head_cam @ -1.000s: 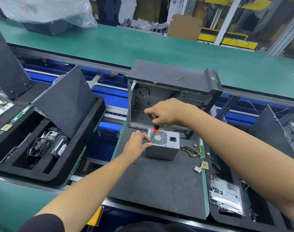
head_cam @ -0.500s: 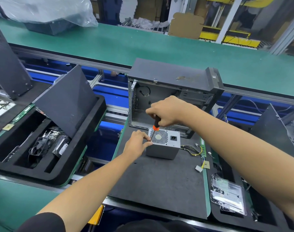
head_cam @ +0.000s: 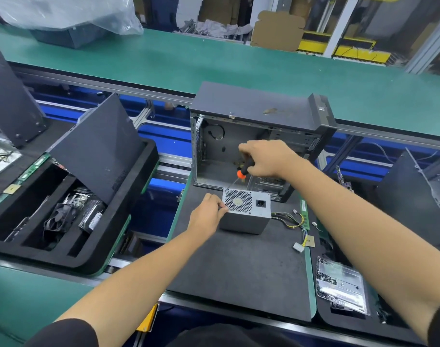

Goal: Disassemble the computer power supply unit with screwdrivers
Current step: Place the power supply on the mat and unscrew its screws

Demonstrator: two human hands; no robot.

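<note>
The grey power supply unit (head_cam: 246, 211) stands on a dark foam mat (head_cam: 239, 266), its fan grille facing up and its yellow and black cables (head_cam: 293, 221) trailing to the right. My left hand (head_cam: 207, 214) pinches the unit's left top edge. My right hand (head_cam: 266, 159) grips a screwdriver (head_cam: 242, 171) with a black and orange handle. The screwdriver is tilted, and its thin shaft reaches down to the unit's far left top corner.
An open, emptied computer case (head_cam: 259, 113) stands just behind the unit. A black foam tray (head_cam: 128, 221) at left holds a fan, a drive and a leaning side panel. A tray at right holds bagged parts (head_cam: 341, 289). A green conveyor belt (head_cam: 214, 63) runs across the back.
My right hand has lifted and tilted the screwdriver, so its handle now sits higher and further right above the unit's corner. My left hand has stayed at the unit's edge.
</note>
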